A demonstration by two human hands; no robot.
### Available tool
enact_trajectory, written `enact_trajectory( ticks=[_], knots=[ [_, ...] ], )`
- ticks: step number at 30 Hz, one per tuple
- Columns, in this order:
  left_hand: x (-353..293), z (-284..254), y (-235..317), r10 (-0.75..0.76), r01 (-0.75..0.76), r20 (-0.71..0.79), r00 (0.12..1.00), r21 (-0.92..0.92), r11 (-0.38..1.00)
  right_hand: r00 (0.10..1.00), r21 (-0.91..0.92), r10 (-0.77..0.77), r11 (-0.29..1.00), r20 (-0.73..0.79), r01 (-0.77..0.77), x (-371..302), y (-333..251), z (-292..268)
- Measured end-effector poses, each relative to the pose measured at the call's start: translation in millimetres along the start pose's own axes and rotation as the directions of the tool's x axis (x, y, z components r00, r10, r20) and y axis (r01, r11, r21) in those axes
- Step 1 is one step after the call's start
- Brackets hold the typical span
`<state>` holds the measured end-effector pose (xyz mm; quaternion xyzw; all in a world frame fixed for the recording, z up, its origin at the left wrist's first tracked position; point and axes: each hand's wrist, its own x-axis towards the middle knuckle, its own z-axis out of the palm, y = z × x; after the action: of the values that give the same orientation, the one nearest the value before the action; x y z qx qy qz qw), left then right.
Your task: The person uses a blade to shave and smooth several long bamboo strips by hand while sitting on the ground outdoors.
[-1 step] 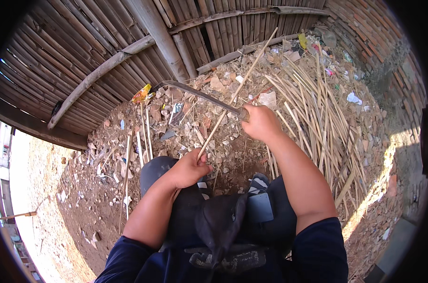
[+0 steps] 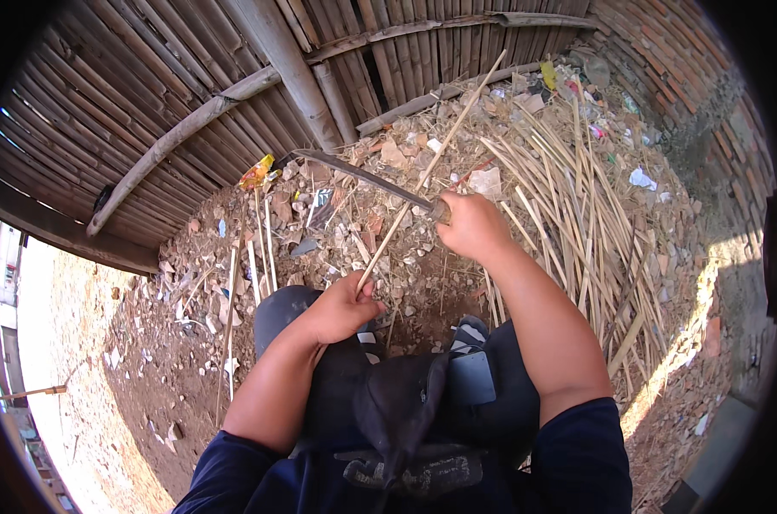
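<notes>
My left hand (image 2: 344,308) is closed around the near end of a long, thin bamboo strip (image 2: 460,120), close to my left knee. From there the strip slants away to the far right, over the rubble. In my closed right hand (image 2: 477,226) is the handle of a long knife (image 2: 367,176). Its dark, slightly curved blade points to the far left and crosses the strip beyond my left hand. Whether blade and strip touch, I cannot tell.
A heap of bamboo strips (image 2: 607,248) lies on the right, with several loose strips (image 2: 269,244) on the left. Stones and litter cover the ground. A bamboo wall (image 2: 191,73) stands ahead; a brick wall (image 2: 671,60) rises at right. A dark flat object (image 2: 472,378) rests on my right thigh.
The knife blade has shifted very slightly, its tip a little lower in view. My left hand and the bamboo strip look almost unmoved.
</notes>
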<state>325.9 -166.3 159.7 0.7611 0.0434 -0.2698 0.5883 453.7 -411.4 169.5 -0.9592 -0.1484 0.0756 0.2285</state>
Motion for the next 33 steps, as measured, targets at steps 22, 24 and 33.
enact_trajectory(
  ticks=[22,24,33],
  knots=[
    [-3,1,-7,0.026,-0.024,-0.018,0.999,0.085,0.996,0.986,-0.05,-0.045,0.997,0.162,0.054,-3,-3,-2],
    [-2,5,-12,0.076,-0.076,-0.016,0.997,0.037,0.996,0.984,-0.029,-0.075,0.996,0.159,0.08,-4,-6,-2],
    [-2,4,-12,0.047,-0.042,-0.048,0.998,0.088,0.995,0.975,-0.087,-0.155,0.982,0.16,0.171,-22,-30,-5]
  ],
)
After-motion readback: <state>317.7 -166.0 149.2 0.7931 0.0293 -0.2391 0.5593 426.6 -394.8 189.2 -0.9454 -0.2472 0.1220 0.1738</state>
